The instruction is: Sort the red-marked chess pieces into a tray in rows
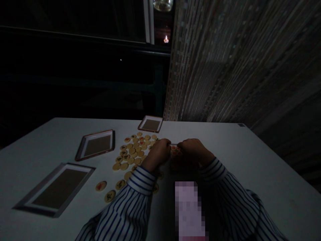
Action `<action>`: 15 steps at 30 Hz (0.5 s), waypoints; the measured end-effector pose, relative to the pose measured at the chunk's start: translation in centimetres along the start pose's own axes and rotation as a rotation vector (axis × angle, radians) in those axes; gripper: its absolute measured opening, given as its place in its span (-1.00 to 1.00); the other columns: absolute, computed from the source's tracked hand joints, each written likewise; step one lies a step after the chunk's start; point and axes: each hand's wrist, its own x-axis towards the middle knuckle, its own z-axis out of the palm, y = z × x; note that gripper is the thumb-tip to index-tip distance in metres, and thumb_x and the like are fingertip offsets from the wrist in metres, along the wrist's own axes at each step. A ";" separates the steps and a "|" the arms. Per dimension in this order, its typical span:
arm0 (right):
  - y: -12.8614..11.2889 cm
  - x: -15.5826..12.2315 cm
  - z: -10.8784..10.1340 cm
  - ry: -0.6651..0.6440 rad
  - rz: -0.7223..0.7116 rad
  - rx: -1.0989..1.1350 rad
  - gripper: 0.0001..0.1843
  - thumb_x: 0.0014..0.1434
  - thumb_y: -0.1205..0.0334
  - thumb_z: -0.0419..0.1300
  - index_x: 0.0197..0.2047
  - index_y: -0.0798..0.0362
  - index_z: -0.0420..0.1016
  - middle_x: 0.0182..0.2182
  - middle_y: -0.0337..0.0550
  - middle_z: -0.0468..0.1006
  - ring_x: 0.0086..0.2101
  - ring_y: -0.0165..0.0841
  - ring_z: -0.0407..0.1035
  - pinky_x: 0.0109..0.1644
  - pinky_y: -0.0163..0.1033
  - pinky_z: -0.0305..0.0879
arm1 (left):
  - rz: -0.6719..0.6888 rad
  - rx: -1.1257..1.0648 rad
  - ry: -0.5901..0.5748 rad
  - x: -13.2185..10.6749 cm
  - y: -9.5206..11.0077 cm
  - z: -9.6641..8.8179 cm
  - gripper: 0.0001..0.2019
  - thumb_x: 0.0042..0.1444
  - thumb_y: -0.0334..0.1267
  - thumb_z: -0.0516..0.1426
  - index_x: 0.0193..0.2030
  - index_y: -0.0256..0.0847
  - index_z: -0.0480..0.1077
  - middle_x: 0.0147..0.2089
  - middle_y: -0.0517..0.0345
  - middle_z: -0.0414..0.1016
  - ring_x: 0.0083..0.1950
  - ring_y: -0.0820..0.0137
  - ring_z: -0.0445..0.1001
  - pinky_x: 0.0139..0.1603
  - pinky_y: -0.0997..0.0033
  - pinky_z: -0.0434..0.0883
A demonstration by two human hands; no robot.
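Both hands are curled at the far edge of a small dark box [177,164], whose top shows red and yellowish round shapes. My left hand [158,152] is closed at its far left corner. Opposite it, my right hand [195,151] closes on the far right side and hides part of the box. Round wooden Chinese chess pieces [132,151] with red or black characters, some blank side up, lie scattered left of my left hand. A few nearer pieces [109,196] sit beside my left sleeve, which partly covers others.
Three shallow framed trays or lids stand on the white table [250,187]: one near left [60,187], one mid left [97,144], one at the far edge [150,124]. A pixelated pinkish rectangle [189,211] is between my forearms. A string curtain [213,60] hangs behind.
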 end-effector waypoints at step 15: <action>0.1 0.1 0.1 -0.017 -0.003 0.002 -0.70 0.15 0.20 -0.01 -0.12 0.02 0.46 -0.26 -0.01 0.55 -0.25 -0.16 0.44 -0.27 -0.13 0.30 | -0.007 0.010 -0.011 -0.1 0.4 -0.2 -0.75 0.06 -0.38 -0.04 -0.25 -0.28 0.46 -0.27 -0.04 0.53 -0.23 0.34 0.45 -0.20 0.43 0.30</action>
